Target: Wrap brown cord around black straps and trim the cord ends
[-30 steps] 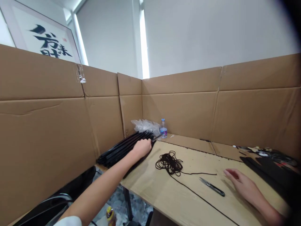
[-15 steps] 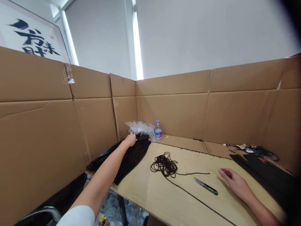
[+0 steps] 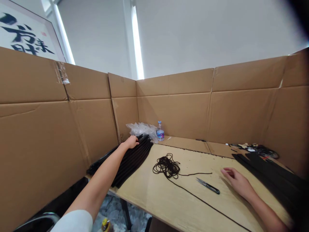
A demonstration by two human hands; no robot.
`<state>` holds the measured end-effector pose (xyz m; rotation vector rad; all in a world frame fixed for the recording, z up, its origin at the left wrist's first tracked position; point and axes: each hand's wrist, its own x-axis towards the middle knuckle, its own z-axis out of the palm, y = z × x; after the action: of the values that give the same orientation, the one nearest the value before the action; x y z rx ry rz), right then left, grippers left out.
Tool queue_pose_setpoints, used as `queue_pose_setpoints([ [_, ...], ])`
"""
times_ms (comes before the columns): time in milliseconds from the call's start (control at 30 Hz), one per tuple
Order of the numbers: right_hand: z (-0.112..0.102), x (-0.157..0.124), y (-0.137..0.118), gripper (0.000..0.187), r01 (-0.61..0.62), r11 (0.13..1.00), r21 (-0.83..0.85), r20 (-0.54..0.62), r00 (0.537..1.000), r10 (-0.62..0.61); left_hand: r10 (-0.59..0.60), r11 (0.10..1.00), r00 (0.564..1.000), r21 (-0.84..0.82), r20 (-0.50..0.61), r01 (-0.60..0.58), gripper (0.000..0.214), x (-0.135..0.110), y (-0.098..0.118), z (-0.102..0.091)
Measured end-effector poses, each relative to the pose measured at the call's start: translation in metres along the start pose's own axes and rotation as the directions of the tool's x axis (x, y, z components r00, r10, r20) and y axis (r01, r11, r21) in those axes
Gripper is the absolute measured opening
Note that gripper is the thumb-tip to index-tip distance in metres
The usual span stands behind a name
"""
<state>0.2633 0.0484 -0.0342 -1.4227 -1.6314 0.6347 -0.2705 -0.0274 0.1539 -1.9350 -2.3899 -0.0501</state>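
My left hand (image 3: 131, 141) lies at the far end of a bundle of long black rods (image 3: 132, 161), its fingers curled over the rod ends. The bundle rests flat across the table's left edge, and my forearm hides part of it. My right hand (image 3: 235, 182) rests on the plywood tabletop (image 3: 142, 199), holding nothing. Just left of it are small black-handled snips (image 3: 208, 186). A loose coil of thin black cord (image 3: 166, 166) lies farther left, with its strands trailing across the board.
Cardboard walls (image 3: 173, 112) enclose the table's back and left sides. A clear plastic bag (image 3: 140, 130) and a water bottle (image 3: 160, 132) stand in the far corner. Flat black strips (image 3: 267, 174) and mixed small items (image 3: 253, 149) lie at the right.
My left hand has moved from the middle of the black rods to their far end, and the bundle now lies flatter and wider. The view has shifted slightly left.
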Motion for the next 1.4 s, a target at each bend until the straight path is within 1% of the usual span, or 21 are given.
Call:
queue_pose_setpoints([
  [100, -0.001, 0.000, 0.000, 0.052, -0.015, 1.000, -0.002, 0.008, 1.000, 0.015, 0.032, 0.999, 0.998, -0.018, 0.058, -0.031, 0.031, -0.005, -0.011, -0.006],
  [167, -0.001, -0.001, 0.000, 0.052, -0.024, 1.000, -0.003, 0.012, 1.000, 0.024, 0.043, 0.999, 0.996, -0.017, 0.073, -0.042, 0.032, -0.009, -0.017, -0.008],
  [267, -0.002, -0.002, -0.001, 0.052, -0.032, 0.999, -0.007, 0.014, 0.999, 0.032, 0.042, 0.999, 0.998, -0.003, 0.048, -0.041, 0.032, -0.012, -0.022, -0.009],
  [400, -0.002, -0.001, -0.002, 0.050, -0.035, 0.999, -0.010, 0.017, 0.999, 0.035, 0.021, 1.000, 1.000, 0.012, 0.009, -0.021, 0.031, -0.011, -0.023, -0.008],
  [500, -0.002, -0.001, -0.001, 0.050, -0.036, 0.999, -0.011, 0.018, 0.999, 0.036, 0.017, 1.000, 1.000, 0.014, -0.006, -0.017, 0.030, -0.012, -0.022, -0.008],
  [633, -0.002, 0.001, 0.002, 0.047, -0.027, 1.000, -0.010, 0.017, 0.999, 0.027, 0.010, 1.000, 0.998, 0.021, -0.067, -0.008, 0.032, -0.018, -0.019, -0.007],
  [767, -0.001, 0.001, 0.003, 0.044, -0.003, 1.000, -0.013, 0.010, 1.000, 0.003, -0.025, 0.999, 0.993, 0.031, -0.112, 0.029, 0.032, -0.023, -0.012, -0.008],
  [867, 0.000, 0.001, 0.001, 0.042, 0.013, 1.000, -0.025, 0.006, 1.000, -0.013, -0.047, 0.998, 0.992, 0.046, -0.120, 0.052, 0.032, -0.025, -0.006, -0.014],
  [933, 0.000, -0.001, -0.003, 0.039, 0.026, 0.999, -0.033, 0.008, 1.000, -0.025, -0.038, 0.997, 0.993, 0.062, -0.112, 0.045, 0.031, -0.027, 0.002, -0.024],
  [1000, 0.000, -0.003, -0.007, 0.035, 0.030, 0.999, -0.043, 0.011, 1.000, -0.030, 0.000, 0.996, 0.996, 0.087, -0.091, 0.008, 0.029, -0.028, 0.014, -0.035],
  [1067, 0.000, -0.006, -0.010, 0.030, 0.022, 0.998, -0.054, 0.009, 1.000, -0.022, 0.072, 0.991, 0.996, 0.117, -0.060, -0.064, 0.027, -0.027, 0.033, -0.048],
  [1133, 0.000, -0.007, -0.011, 0.025, 0.016, 0.998, -0.069, 0.011, 1.000, -0.015, 0.166, 0.975, 0.986, 0.152, -0.030, -0.160, 0.026, -0.024, 0.057, -0.058],
  [1200, 0.001, -0.008, -0.011, 0.023, 0.022, 0.996, -0.081, 0.024, 1.000, -0.020, 0.264, 0.949, 0.964, 0.180, 0.000, -0.260, 0.025, -0.017, 0.087, -0.063],
  [1300, 0.003, -0.008, -0.012, 0.024, 0.039, 0.993, -0.109, 0.046, 0.998, -0.034, 0.390, 0.899, 0.920, 0.207, 0.023, -0.386, 0.022, 0.000, 0.136, -0.057],
  [1400, 0.005, -0.008, -0.016, 0.023, 0.067, 0.988, -0.140, 0.048, 0.997, -0.061, 0.474, 0.853, 0.880, 0.235, 0.028, -0.467, 0.022, 0.026, 0.186, -0.037],
])
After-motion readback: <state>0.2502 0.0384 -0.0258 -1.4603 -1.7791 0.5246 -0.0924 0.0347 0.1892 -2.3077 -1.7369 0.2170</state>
